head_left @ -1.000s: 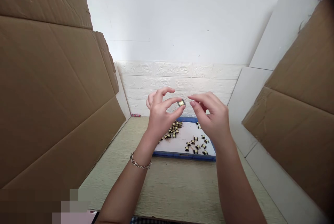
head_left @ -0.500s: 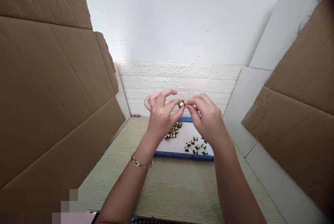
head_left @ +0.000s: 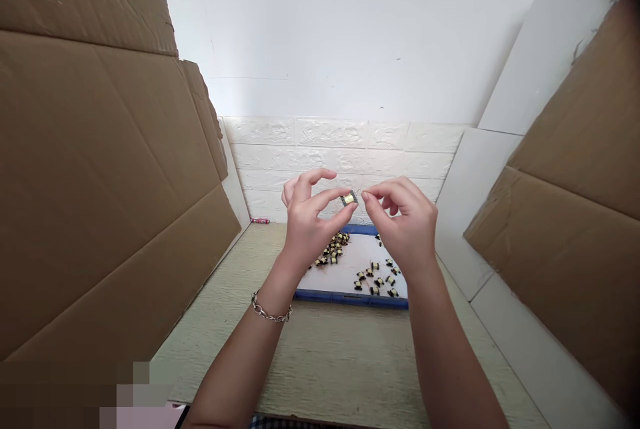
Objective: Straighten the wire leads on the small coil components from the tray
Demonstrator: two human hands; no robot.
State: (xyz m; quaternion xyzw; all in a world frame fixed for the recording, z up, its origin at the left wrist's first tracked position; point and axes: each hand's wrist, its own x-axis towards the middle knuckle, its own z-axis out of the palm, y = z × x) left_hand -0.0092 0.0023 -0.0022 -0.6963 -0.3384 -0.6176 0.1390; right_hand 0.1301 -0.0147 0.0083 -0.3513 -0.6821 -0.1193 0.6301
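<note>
A small black part with a yellow middle [head_left: 349,199] is pinched between the thumb and forefinger of my left hand [head_left: 309,219], above the tray. Just to its right, my right hand [head_left: 407,215] has its thumb and forefinger pressed together; what they hold, if anything, is too small to name. Below both hands lies a white tray with a blue rim [head_left: 350,298]. A dense pile of similar yellow-and-black parts [head_left: 334,250] rests at its left, and several more parts [head_left: 379,281] are scattered on its right side.
The tray stands on a pale green tabletop [head_left: 340,355]. Large cardboard sheets rise at the left [head_left: 100,169] and right [head_left: 565,215]. A small red tube [head_left: 260,221] lies by the white brick-patterned wall [head_left: 330,132] at the back left.
My right hand has moved a little to the right, away from the held part. The part has turned slightly in my left fingers, and its yellow face now looks brighter.
</note>
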